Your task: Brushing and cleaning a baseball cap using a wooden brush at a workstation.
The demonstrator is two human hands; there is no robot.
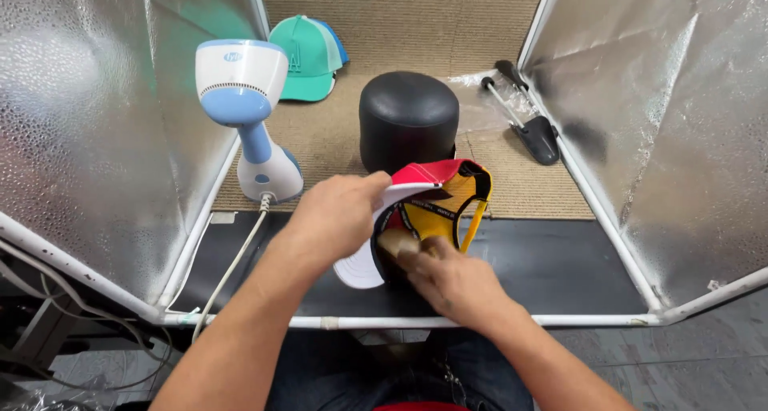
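A red and yellow cap (444, 195) with a white brim is held upside down in front of me, its inside facing me. My left hand (336, 215) grips the brim and front edge of the cap. My right hand (444, 276) reaches into the cap's inside from below, fingers tucked against the lining. Just behind the cap stands a black rounded head form (408, 116) on the beige mat.
A white and blue handheld steamer (246, 111) stands at the left, its cord trailing toward me. A green cap (308, 57) lies at the back left. A black long-handled tool (528, 119) lies at the right. Silver reflective panels (96, 115) wall both sides.
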